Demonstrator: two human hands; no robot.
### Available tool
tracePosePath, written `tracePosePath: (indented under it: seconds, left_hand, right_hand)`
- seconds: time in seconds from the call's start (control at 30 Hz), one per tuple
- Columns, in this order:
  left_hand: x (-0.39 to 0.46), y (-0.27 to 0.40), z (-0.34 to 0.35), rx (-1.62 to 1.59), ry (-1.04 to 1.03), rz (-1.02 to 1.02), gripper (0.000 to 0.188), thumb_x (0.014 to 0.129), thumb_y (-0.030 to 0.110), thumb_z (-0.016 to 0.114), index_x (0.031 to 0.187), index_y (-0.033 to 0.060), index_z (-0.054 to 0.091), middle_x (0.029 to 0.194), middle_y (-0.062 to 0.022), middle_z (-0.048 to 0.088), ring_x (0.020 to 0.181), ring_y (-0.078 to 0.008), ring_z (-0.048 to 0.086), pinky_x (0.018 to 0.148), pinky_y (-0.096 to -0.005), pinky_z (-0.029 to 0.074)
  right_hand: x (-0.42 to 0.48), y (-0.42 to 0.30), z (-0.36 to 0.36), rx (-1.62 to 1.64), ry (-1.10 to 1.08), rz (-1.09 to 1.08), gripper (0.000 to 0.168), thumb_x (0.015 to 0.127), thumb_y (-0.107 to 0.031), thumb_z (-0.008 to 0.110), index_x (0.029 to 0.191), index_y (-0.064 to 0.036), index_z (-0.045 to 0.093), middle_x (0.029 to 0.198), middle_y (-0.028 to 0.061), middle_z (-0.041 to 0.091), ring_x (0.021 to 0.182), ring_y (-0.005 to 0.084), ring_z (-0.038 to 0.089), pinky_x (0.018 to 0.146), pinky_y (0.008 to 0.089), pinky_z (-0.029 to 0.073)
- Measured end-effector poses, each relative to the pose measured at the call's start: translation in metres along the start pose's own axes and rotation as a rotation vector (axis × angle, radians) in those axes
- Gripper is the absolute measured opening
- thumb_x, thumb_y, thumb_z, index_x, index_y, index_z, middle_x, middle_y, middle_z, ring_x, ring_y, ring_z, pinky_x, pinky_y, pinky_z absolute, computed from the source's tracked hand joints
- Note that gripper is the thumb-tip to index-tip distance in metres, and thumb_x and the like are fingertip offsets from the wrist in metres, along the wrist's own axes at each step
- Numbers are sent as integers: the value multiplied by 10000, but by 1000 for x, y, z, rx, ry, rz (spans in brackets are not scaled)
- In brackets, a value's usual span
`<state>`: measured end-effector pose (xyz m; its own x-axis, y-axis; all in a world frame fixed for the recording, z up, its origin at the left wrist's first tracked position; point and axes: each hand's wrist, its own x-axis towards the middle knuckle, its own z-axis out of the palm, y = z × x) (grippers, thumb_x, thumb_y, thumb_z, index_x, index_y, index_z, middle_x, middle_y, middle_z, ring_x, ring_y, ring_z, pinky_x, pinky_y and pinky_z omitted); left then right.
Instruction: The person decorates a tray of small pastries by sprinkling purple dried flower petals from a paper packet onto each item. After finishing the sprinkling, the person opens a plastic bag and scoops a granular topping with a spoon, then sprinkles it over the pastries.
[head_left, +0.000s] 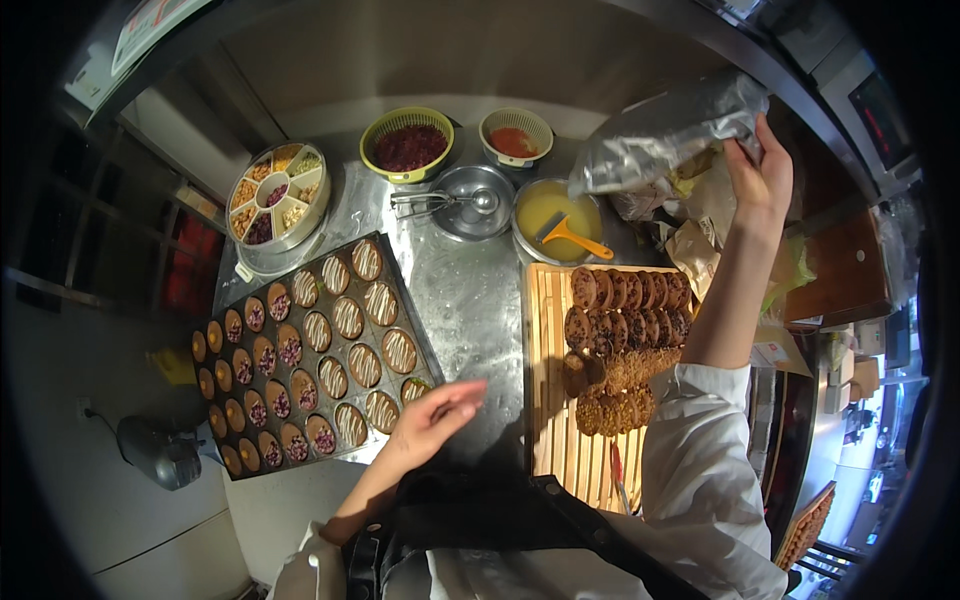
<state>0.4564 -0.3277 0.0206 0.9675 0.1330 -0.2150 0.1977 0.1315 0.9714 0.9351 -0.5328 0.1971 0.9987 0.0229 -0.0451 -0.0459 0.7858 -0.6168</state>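
My right hand (759, 169) is raised at the upper right, gripping the end of a shiny, clear-looking plastic bag (652, 139). What the bag holds cannot be made out. My left hand (439, 416) hovers empty, thumb apart, beside the lower right corner of a dark baking tray (415, 306). Rows of small oval cakes (365, 365) fill this tray; some bear white zigzag icing, others purple-red bits or a yellow dot. Under my right forearm, a slatted wooden board (551, 420) carries rows of brown baked rounds (600, 330) with different toppings.
A bowl of yellow liquid (536, 206) has an orange-handled tool (577, 238) across it. Nearby stand a metal bowl (451, 217) with a scoop (421, 199), a green basket (409, 178), a cream basket (517, 160) and a divided topping tray (321, 204). Packets (694, 247) crowd the right.
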Motion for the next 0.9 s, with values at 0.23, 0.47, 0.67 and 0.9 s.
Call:
tracePosePath:
  seconds: [0.23,0.47,0.67,0.9]
  left_hand:
    - [25,-41,43,-1199,-241,-341,826,991,667,519,1590,116,382,1540,-184,496,1369,-310,536,1134,-525,428]
    - [-104,-113,-1,-1325,-266,113,1005,867,811,549,1581,125,382,1566,-114,486,1428,-336,464,1199,-543,345]
    - [-255,-182,-144,-1226,-92,510,1075,801,856,589,1592,153,401,1581,-90,485,1426,-329,487,1167,-537,401]
    - [-359,-209,-206,-1208,299,694,1010,823,794,623,1579,153,424,1544,-97,527,1369,-335,549,1126,-531,459]
  right_hand:
    - [-236,-25,0,-1187,-800,-559,354,1078,-94,514,1326,154,563,1257,192,682,1127,264,675,1031,364,519]
    - [-442,-8,57,-972,-797,-671,268,1013,-182,598,1064,58,705,1025,178,701,923,205,666,788,297,495]
    - [-603,57,109,-1240,-1236,-306,241,688,117,731,899,5,704,885,37,567,776,88,539,612,221,376]
    - [-725,122,155,-956,-1649,-753,240,645,135,663,819,-30,658,772,64,588,653,192,597,561,288,442]
